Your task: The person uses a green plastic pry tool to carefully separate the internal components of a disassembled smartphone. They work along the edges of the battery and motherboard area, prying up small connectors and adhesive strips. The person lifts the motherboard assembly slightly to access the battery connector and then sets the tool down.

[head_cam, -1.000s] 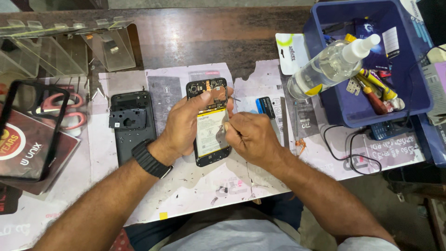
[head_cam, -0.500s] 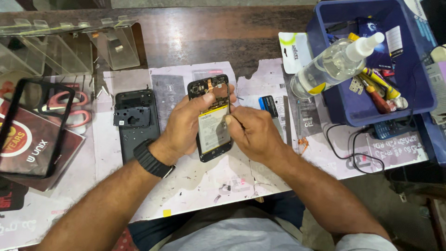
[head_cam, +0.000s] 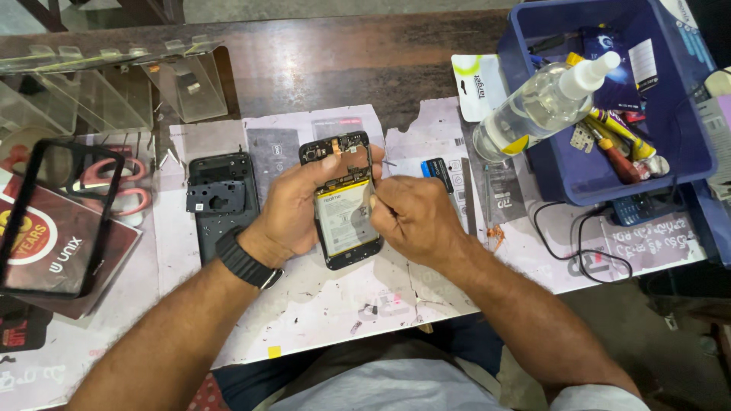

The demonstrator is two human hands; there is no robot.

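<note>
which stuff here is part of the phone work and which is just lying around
In use: opened phone, held by left hand; right hand working at its edge; black back cover beside it.

Lying about: spray bottle, blue bin, scissors, clear stands.

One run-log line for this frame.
left hand: holds opened phone | right hand: fingertips at phone's right edge | back cover: lying left
</note>
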